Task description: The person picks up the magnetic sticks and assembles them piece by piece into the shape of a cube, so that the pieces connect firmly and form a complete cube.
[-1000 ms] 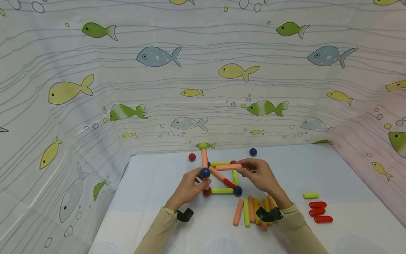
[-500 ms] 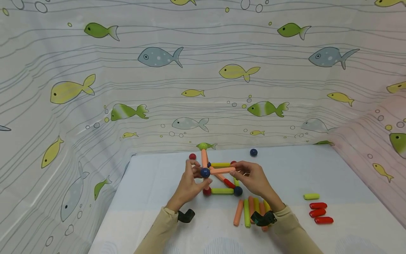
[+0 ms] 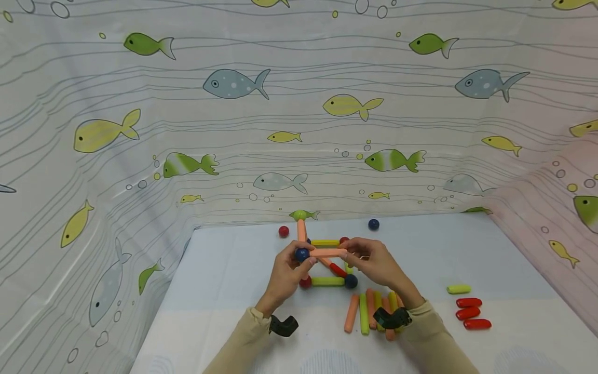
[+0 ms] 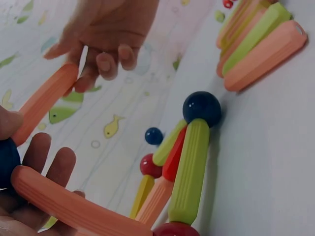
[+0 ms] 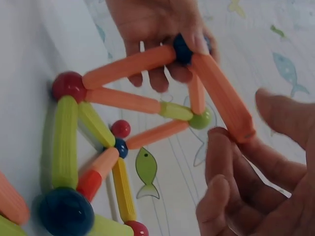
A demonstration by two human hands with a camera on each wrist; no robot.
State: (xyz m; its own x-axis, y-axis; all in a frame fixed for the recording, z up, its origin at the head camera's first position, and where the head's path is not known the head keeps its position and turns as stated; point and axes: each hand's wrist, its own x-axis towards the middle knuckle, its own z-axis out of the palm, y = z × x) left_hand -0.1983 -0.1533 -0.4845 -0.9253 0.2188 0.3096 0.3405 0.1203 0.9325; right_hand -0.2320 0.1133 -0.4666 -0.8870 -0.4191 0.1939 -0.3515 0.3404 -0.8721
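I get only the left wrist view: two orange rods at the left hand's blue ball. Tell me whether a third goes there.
Observer: It does. In the right wrist view, a third orange rod runs between the held blue ball and a green ball.
Operator: Now name any loose ball besides the loose blue ball.
Observer: A loose red ball, in the head view, near the far edge of the table.
Operator: Count the red rods lying apart.
Observer: Three red rods, toward the table's right side.

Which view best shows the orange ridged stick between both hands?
Right wrist: the orange ridged stick appears large, from the glossy dark-blue ball to the right hand. Head shows it small; left wrist shows it partly behind the left hand.
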